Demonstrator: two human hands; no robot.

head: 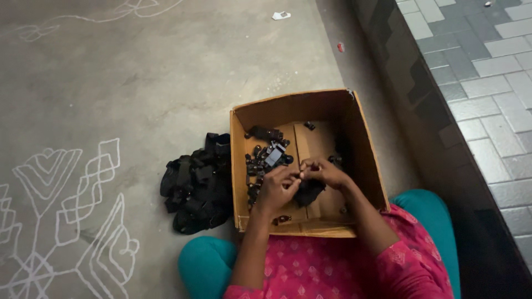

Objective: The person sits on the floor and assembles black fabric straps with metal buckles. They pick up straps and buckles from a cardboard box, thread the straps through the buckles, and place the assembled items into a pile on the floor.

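Cardboard, brown and open-topped, made up the box (363, 144) that sat on the grey concrete floor (166, 83) between the person's knees, seen from the head camera looking straight down. Both hands met over the middle of the box. The left hand (277, 188) and the right hand (327, 173) had their fingertips pinched together on a small dark piece (301, 175), fingers narrow and curled in; the light was dim, so it may have been two pieces being pressed into one, and I could not tell which. Just under the right hand hung or lay a black strap-like piece (308, 192), touching the palm side.

To the left inside the box lay a loose heap of small black parts (265, 158), with a few strays near the far wall and one near the front edge. Outside, touching the box's left wall, sat a pile of black straps (197, 191). White chalk patterns (66, 205) ran across the floor at the left, and a tiled ledge (487, 83) rose at the right.

As a judgement: the pinched piece was tiny and held only by fingertips, so a slip could drop it into the heap, where it would be hard to pick out in such poor light.
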